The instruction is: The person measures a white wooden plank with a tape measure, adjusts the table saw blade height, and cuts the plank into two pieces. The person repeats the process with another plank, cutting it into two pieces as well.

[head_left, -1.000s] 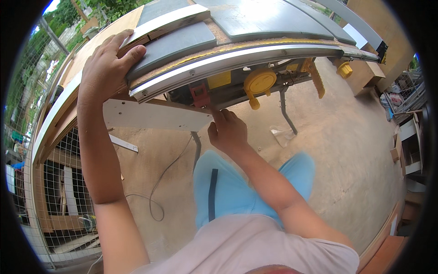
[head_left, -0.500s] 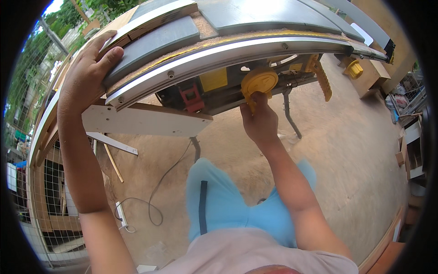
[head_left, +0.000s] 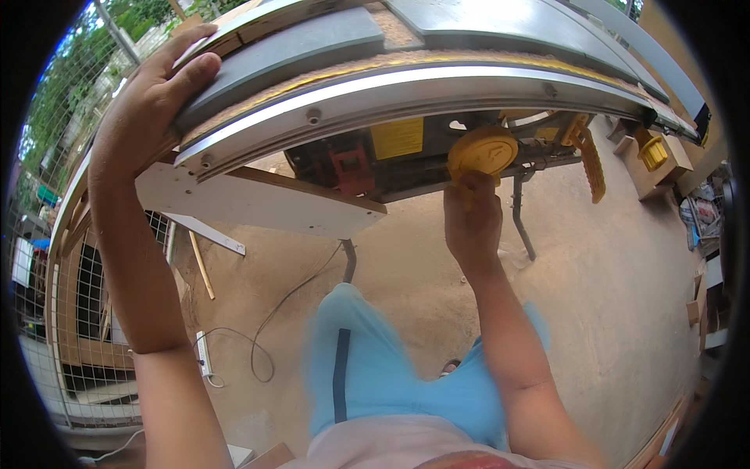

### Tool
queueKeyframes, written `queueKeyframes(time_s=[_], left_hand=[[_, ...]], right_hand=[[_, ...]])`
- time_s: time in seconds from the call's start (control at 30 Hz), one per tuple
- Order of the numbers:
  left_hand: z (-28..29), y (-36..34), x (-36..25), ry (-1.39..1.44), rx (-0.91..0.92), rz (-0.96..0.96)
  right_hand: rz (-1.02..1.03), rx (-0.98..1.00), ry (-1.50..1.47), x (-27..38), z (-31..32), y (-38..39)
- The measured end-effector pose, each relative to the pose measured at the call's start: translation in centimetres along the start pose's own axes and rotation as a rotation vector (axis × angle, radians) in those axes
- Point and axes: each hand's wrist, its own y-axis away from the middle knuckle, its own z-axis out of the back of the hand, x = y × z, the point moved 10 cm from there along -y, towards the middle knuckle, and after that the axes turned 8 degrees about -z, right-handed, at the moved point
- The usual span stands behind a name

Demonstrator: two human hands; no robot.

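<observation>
A table saw with a grey metal top [head_left: 500,23] and a silver front rail [head_left: 422,87] stands in front of me. Under the rail, my right hand [head_left: 474,219] is closed on the lower side of a yellow handwheel [head_left: 483,152]. The fingertips are partly hidden there. At the table's left end, my left hand [head_left: 160,105] lies over the corner. Its fingers stretch along a wood-edged board [head_left: 258,22], and its thumb is apart, against the grey side panel [head_left: 289,66].
A yellow lever [head_left: 590,160] hangs right of the wheel. A white board [head_left: 258,202] juts out beneath the rail at left. On the floor lie a cable [head_left: 269,344] and a power strip [head_left: 203,356]. Wire mesh [head_left: 82,313] runs along the left; boxes [head_left: 656,156] stand at right.
The view has shifted, so the saw sits farther right and slightly lower in the picture. My right hand has stayed at the handwheel, its fingers slightly repositioned. My left hand remains at the table corner.
</observation>
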Motion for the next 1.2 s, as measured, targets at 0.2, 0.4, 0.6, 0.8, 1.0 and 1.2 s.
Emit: queueKeyframes(time_s=[0.2, 0.4, 0.6, 0.8, 1.0, 1.2], left_hand=[[1.2, 0.7, -2.5, -0.516, -0.112, -0.1], [1.3, 0.6, -2.4, -0.493, -0.136, -0.077], [1.5, 0.6, -2.0, -0.537, -0.144, -0.093], [1.5, -0.6, -3.4, -0.606, 0.024, -0.113], [2.4, -1.1, -4.4, -0.522, 0.16, -0.09], [3.0, -4.1, -1.3, -0.335, 0.286, 0.03]], right_hand=[[-0.025, -0.013, -0.01, 0.0, -0.1, 0.0], [0.016, -0.023, -0.002, -0.1, 0.3, 0.1], [0.02, 0.032, -0.044, -0.3, -0.1, 0.3], [0.085, -0.037, 0.0, 0.4, 0.3, 0.4], [0.056, -0.034, -0.02, -0.2, 0.0, 0.2], [0.034, -0.022, 0.021, -0.6, -0.1, 0.2]])
